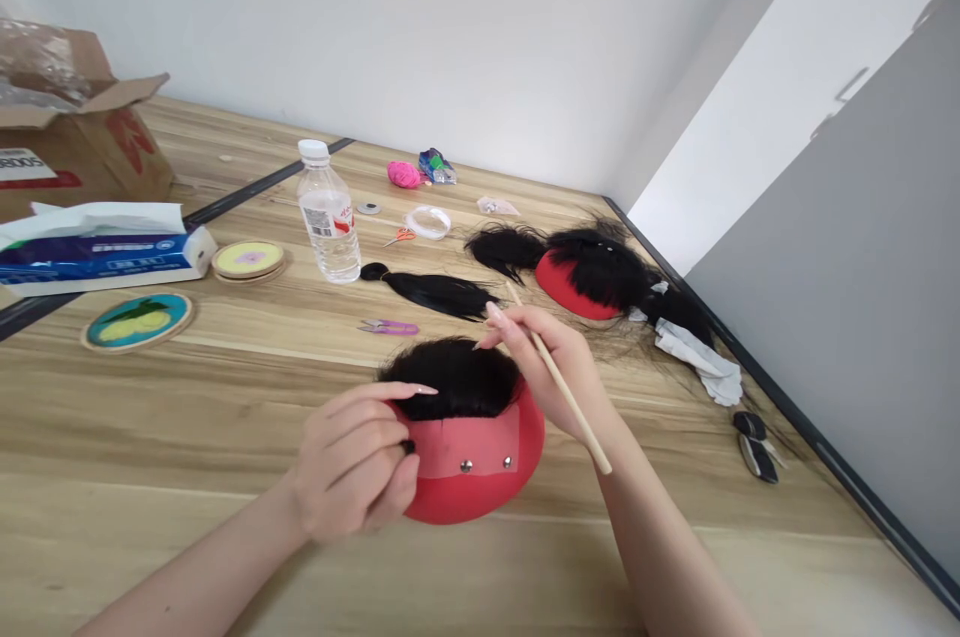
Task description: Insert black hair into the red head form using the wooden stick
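A red dome-shaped form (469, 507) lies on the table before me, with a pink mesh strip (435, 442) held on it by two silver pins. Short black hair (454, 372) covers the far part of the form. My right hand (544, 357) is closed round a thin wooden stick (570, 399) above the hair's right side; the fingers partly hide the stick's working end. At the left edge of the form, my left hand (356, 462) pinches a small tuft of black hair (407, 446) between thumb and fingers, its index finger stretched over the hair.
Beyond the form lie purple thread snips (390, 327), a black hair bundle (439, 292), orange scissors (402, 236) and a water bottle (330, 217). A second haired red form (570, 287) sits right. Tissues (105, 257), embroidery hoops (139, 320) and a cardboard box (120, 152) stand left.
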`<action>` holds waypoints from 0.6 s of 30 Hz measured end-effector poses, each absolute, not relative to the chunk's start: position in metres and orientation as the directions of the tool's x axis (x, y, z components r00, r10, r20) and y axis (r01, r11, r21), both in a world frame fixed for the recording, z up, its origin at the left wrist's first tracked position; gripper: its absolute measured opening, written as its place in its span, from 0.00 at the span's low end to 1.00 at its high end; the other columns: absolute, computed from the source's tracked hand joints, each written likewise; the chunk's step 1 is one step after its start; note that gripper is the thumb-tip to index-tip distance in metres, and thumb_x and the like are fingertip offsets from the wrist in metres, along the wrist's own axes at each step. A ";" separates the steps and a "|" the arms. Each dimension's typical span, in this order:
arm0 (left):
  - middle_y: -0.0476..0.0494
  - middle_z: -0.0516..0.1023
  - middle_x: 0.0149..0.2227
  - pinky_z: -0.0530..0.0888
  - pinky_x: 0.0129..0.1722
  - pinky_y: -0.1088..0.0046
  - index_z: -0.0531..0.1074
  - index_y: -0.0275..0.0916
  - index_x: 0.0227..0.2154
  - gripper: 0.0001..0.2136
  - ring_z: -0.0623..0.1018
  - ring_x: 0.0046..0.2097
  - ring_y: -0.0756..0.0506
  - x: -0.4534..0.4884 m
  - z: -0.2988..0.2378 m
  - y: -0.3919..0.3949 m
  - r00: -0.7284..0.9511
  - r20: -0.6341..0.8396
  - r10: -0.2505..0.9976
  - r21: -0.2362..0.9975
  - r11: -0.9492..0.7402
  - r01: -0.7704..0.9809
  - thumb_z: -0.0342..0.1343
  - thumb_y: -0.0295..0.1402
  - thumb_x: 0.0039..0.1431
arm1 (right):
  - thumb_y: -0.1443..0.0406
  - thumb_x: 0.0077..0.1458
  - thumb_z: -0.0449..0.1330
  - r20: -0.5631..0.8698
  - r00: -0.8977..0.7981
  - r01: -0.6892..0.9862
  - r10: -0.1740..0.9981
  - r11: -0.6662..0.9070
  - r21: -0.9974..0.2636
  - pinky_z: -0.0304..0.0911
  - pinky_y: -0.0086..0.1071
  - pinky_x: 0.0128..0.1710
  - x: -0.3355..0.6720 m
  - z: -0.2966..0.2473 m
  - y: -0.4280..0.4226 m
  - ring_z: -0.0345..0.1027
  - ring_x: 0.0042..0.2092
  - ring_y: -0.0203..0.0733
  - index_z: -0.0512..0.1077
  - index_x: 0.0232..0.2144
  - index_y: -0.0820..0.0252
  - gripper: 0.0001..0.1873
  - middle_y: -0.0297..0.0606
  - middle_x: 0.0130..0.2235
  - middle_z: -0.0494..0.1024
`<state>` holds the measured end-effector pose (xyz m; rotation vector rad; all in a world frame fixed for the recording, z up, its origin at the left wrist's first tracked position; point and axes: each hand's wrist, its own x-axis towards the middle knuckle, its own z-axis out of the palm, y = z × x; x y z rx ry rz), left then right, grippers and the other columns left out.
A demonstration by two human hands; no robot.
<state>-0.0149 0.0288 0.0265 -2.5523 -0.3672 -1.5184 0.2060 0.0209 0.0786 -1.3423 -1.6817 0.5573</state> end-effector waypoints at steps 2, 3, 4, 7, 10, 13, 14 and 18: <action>0.47 0.72 0.25 0.84 0.36 0.64 0.66 0.36 0.26 0.08 0.81 0.36 0.43 -0.017 0.028 0.036 0.362 0.923 0.131 0.013 -0.950 0.311 0.51 0.19 0.56 | 0.57 0.64 0.57 0.340 -0.113 0.489 0.933 0.351 -0.799 0.68 0.31 0.43 0.201 0.079 0.018 0.77 0.41 0.41 0.76 0.38 0.56 0.12 0.36 0.38 0.83; 0.47 0.72 0.25 0.83 0.35 0.64 0.65 0.37 0.26 0.08 0.81 0.36 0.43 -0.018 0.028 0.039 0.317 0.937 0.143 0.030 -0.941 0.336 0.50 0.18 0.56 | 0.58 0.63 0.58 0.333 -0.166 0.467 0.928 0.372 -0.802 0.69 0.31 0.44 0.199 0.078 0.017 0.77 0.42 0.41 0.76 0.40 0.56 0.10 0.36 0.40 0.83; 0.47 0.71 0.25 0.83 0.33 0.65 0.64 0.37 0.25 0.09 0.81 0.36 0.43 -0.018 0.028 0.042 0.282 0.946 0.159 0.049 -0.931 0.361 0.50 0.18 0.56 | 0.59 0.62 0.60 0.327 -0.216 0.450 0.920 0.391 -0.803 0.69 0.31 0.46 0.197 0.078 0.016 0.76 0.44 0.42 0.76 0.43 0.55 0.10 0.36 0.43 0.82; 0.48 0.69 0.24 0.82 0.31 0.65 0.62 0.38 0.24 0.11 0.80 0.34 0.43 -0.020 0.026 0.046 0.239 0.949 0.206 0.097 -0.911 0.400 0.49 0.18 0.58 | 0.60 0.63 0.60 0.304 -0.329 0.435 0.894 0.429 -0.791 0.67 0.34 0.53 0.193 0.076 0.015 0.75 0.49 0.42 0.74 0.47 0.54 0.12 0.37 0.48 0.81; 0.48 0.69 0.23 0.82 0.31 0.65 0.62 0.39 0.24 0.10 0.79 0.33 0.44 -0.019 0.024 0.047 0.231 0.953 0.196 0.095 -0.917 0.388 0.49 0.20 0.59 | 0.59 0.63 0.60 0.290 -0.372 0.437 0.882 0.442 -0.783 0.67 0.35 0.54 0.192 0.074 0.016 0.74 0.52 0.43 0.73 0.49 0.54 0.14 0.38 0.50 0.80; 0.48 0.70 0.24 0.82 0.32 0.67 0.63 0.39 0.25 0.09 0.80 0.35 0.44 -0.018 0.024 0.047 0.259 0.953 0.159 0.052 -0.925 0.377 0.50 0.20 0.58 | 0.57 0.58 0.65 0.273 -0.402 0.470 0.874 0.453 -0.757 0.66 0.36 0.55 0.192 0.070 0.017 0.73 0.53 0.44 0.72 0.50 0.55 0.19 0.39 0.52 0.79; 0.48 0.70 0.24 0.82 0.32 0.67 0.64 0.39 0.25 0.09 0.80 0.35 0.45 -0.017 0.024 0.046 0.272 0.952 0.139 0.028 -0.926 0.377 0.50 0.21 0.58 | 0.58 0.57 0.66 0.276 -0.418 0.484 0.865 0.469 -0.738 0.66 0.37 0.55 0.192 0.069 0.018 0.73 0.54 0.45 0.72 0.51 0.55 0.20 0.40 0.53 0.78; 0.50 0.73 0.24 0.83 0.36 0.67 0.66 0.38 0.25 0.07 0.77 0.29 0.49 -0.016 0.024 0.043 0.344 0.934 0.098 -0.041 -0.927 0.374 0.52 0.21 0.56 | 0.59 0.58 0.66 0.304 -0.455 0.509 0.837 0.525 -0.682 0.64 0.41 0.57 0.190 0.065 0.020 0.72 0.55 0.47 0.71 0.51 0.57 0.20 0.43 0.53 0.78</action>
